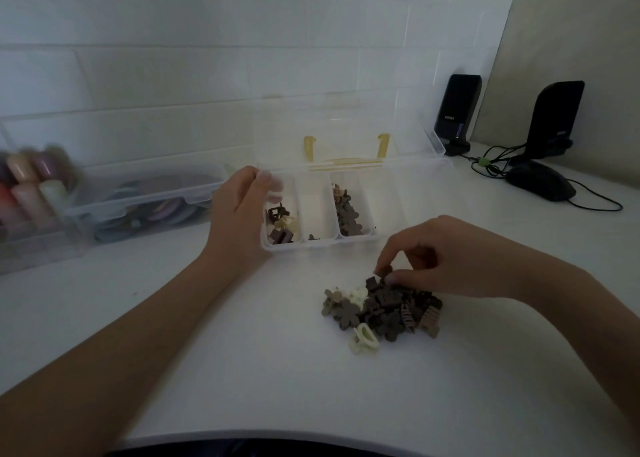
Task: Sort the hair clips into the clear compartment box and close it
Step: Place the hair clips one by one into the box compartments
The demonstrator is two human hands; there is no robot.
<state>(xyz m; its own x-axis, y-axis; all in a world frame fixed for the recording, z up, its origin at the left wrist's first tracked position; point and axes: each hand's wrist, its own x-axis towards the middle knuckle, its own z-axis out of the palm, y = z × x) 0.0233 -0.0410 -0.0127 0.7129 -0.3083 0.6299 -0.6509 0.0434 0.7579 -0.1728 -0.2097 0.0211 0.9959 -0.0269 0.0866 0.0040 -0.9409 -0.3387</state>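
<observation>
White desk (242,370): right hand (446,259) fingers pinch a brown clip (384,270); left hand (239,210) fingers loose.

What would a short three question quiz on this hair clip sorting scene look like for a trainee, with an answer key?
1. True or false: the lid of the clear compartment box is shut.
2. Which compartment looks nearly empty: left, middle or right?
3. What is the right hand doing?

Key
1. False; it stands open.
2. The middle compartment; it seems to hold one dark clip.
3. It pinches a dark brown clip at the top of the pile of clips, while the left hand is at the box's left end.
</observation>
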